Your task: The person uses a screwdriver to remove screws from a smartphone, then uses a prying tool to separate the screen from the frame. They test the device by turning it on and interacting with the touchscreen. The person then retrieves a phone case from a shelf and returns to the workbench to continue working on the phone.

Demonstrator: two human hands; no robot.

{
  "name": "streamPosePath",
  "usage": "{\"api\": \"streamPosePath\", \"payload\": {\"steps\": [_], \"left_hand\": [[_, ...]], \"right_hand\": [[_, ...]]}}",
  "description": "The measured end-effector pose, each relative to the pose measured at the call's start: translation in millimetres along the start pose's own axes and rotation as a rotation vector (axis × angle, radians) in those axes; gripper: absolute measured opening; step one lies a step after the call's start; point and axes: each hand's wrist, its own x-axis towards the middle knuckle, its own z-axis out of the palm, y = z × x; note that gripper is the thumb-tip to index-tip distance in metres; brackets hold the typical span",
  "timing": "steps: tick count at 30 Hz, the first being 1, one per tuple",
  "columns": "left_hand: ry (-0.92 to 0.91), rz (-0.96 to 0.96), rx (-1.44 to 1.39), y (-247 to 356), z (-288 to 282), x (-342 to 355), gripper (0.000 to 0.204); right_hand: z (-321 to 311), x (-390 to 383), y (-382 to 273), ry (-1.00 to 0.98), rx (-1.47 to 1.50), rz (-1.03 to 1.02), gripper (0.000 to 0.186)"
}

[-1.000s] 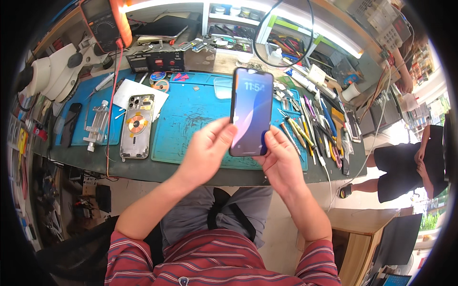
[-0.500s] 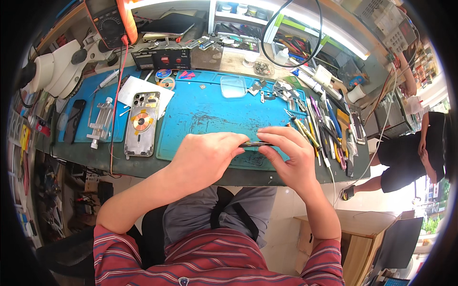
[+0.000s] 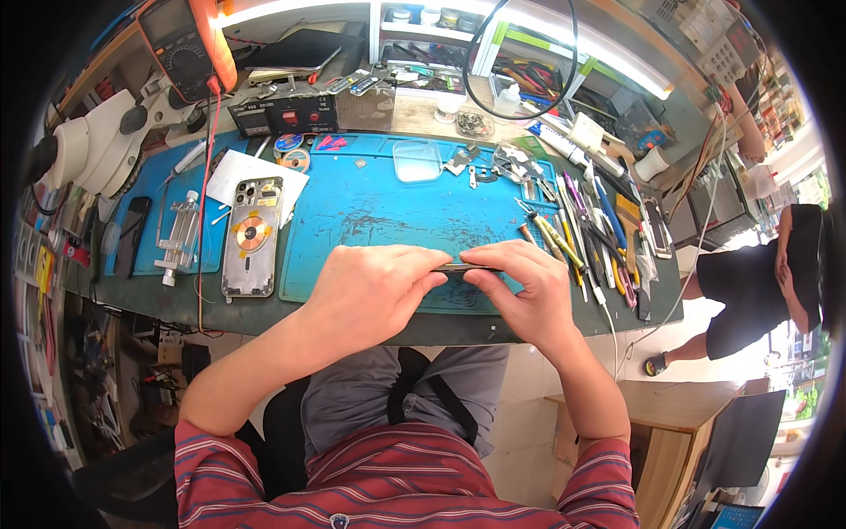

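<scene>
My left hand (image 3: 366, 286) and my right hand (image 3: 527, 286) pinch opposite ends of a thin dark flat piece (image 3: 455, 268) above the front of the blue work mat (image 3: 361, 189). It is seen nearly edge-on, and fingers cover its ends, so its exact kind cannot be told. Thumbs are underneath, with the other fingers over the top. To the left of the mat lies a phone (image 3: 249, 269) without its back cover, its round copper-coloured coil and camera lenses showing.
Pens, pliers and tweezers (image 3: 608, 234) crowd the right side. A clear tray (image 3: 417, 161) and small metal parts (image 3: 515, 163) lie toward the back. Leftward are a clamp fixture (image 3: 181, 238), a microscope (image 3: 92, 145) and a multimeter (image 3: 181, 53). Another person (image 3: 749, 278) stands at the right.
The held piece has tilted slightly, and my fingers have come closer together along its top edge. The view has shifted a little, moving the bench items left in the picture.
</scene>
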Motion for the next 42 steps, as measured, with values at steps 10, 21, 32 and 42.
{"api": "streamPosePath", "payload": {"steps": [10, 21, 32, 42], "left_hand": [[-0.008, -0.011, -0.002, -2, -1, 3, 0.021], [-0.088, -0.08, -0.103, -7, -6, 22, 0.02], [-0.058, -0.061, -0.083, -5, -4, 21, 0.019], [-0.096, -0.069, -0.033, -1, -6, 20, 0.019]], "right_hand": [[-2, 3, -1, -0.011, 0.022, 0.022, 0.015], [-6, 11, 6, -0.08, 0.134, 0.193, 0.016], [-7, 9, 6, -0.067, 0.152, 0.193, 0.015], [-12, 7, 7, -0.086, 0.221, 0.202, 0.019]]}}
